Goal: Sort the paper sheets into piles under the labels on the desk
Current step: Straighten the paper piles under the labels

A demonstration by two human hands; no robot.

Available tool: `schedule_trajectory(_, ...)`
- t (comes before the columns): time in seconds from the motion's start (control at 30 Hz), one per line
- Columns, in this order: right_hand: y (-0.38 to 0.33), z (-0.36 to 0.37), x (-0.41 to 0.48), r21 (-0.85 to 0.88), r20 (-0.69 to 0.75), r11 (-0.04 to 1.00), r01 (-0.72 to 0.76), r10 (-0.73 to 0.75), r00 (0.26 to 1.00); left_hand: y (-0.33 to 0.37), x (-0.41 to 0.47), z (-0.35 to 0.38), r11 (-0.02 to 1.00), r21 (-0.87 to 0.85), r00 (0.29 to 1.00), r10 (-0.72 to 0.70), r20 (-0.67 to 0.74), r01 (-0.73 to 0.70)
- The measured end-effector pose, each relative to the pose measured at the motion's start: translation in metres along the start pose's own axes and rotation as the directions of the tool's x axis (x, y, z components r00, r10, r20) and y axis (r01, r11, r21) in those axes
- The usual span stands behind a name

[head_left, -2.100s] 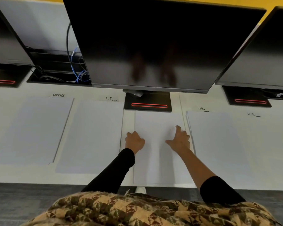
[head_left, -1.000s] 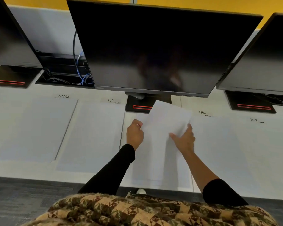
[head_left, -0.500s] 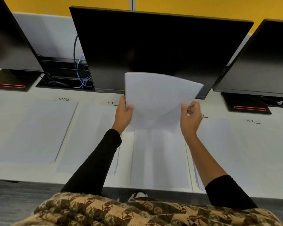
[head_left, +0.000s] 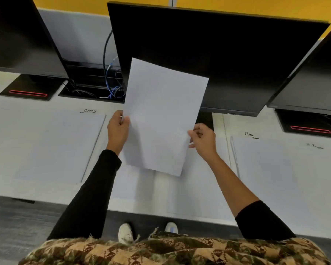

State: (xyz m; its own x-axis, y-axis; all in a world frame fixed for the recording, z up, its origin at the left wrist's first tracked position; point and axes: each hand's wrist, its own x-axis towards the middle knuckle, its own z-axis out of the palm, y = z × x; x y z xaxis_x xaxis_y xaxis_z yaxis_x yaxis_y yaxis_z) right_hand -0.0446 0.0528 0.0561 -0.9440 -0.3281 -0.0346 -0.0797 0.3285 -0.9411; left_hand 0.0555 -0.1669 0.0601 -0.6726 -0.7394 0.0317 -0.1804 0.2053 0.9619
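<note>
I hold one white paper sheet (head_left: 163,115) upright in the air in front of the middle monitor. My left hand (head_left: 118,129) pinches its left edge and my right hand (head_left: 203,139) pinches its right edge. Below it the unsorted stack (head_left: 189,190) lies on the white desk (head_left: 0,111). A pile (head_left: 59,146) lies under the handwritten "OFFICE" label (head_left: 90,111), and another pile (head_left: 264,169) under the "Clinic" label (head_left: 249,134). A further label (head_left: 313,145) sits at the far right. The I.T. label is hidden behind the sheet.
Three black monitors stand along the back: middle (head_left: 227,54), left (head_left: 17,35), right (head_left: 317,79). Their bases (head_left: 27,88) show red strips. Cables (head_left: 111,83) run into a tray behind the desk. My shoes (head_left: 125,234) show below the desk's front edge.
Both hands lifted the top sheet off the middle stack, raised it in front of the monitor and turned it upright. The view has shifted slightly left.
</note>
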Motion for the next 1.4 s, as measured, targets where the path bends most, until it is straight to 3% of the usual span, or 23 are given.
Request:
schedule_trajectory(0.23, 0.011, 0.075, -0.016, -0.034, 0.180, 0.989, -0.146, 0.150, 0.972, -0.063, 0.004, -0.065, 0.976, 0.098, 0.980, -0.191, -0.062, 0.196)
schedule_trajectory(0.5, 0.044, 0.124, -0.024, -0.149, 0.152, 0.942, -0.299, 0.321, 0.935, -0.105, 0.005, -0.078, 0.891, 0.256, 0.925, -0.378, -0.036, 0.374)
schedule_trajectory(0.6, 0.054, 0.136, -0.027, -0.216, 0.128, 0.921, -0.324, 0.355, 0.926, -0.117, 0.009, -0.079, 0.836, 0.406, 0.910, -0.413, 0.025, 0.369)
schedule_trajectory(0.7, 0.055, 0.143, -0.026, -0.288, 0.105, 0.896, -0.337, 0.379, 0.919, -0.122, 0.011, -0.078, 0.668, 0.675, 0.887, -0.460, 0.044, 0.313)
schedule_trajectory(0.77, 0.053, 0.146, -0.025, -0.342, 0.096, 0.882, -0.323, 0.374, 0.922, -0.119, 0.013, -0.076, 0.594, 0.750, 0.878, -0.477, 0.037, 0.292)
schedule_trajectory(0.93, 0.051, 0.151, -0.024, -0.434, 0.047, 0.843, -0.316, 0.372, 0.927, -0.113, 0.016, -0.064, 0.564, 0.796, 0.864, -0.492, 0.109, 0.221)
schedule_trajectory(1.17, 0.046, 0.138, -0.019, -0.409, 0.101, 0.856, -0.316, 0.387, 0.917, -0.103, 0.011, -0.049, 0.522, 0.814, 0.858, -0.510, 0.060, 0.253)
schedule_trajectory(1.27, 0.051, 0.106, -0.011, -0.441, -0.015, 0.833, -0.334, 0.365, 0.931, -0.094, 0.004, -0.035, 0.519, 0.827, 0.883, -0.465, 0.061, 0.216)
schedule_trajectory(1.4, 0.058, 0.056, -0.002, -0.593, -0.217, 0.713, -0.373, 0.305, 0.927, -0.079, -0.004, -0.008, 0.575, 0.807, 0.903, -0.405, 0.141, 0.132)
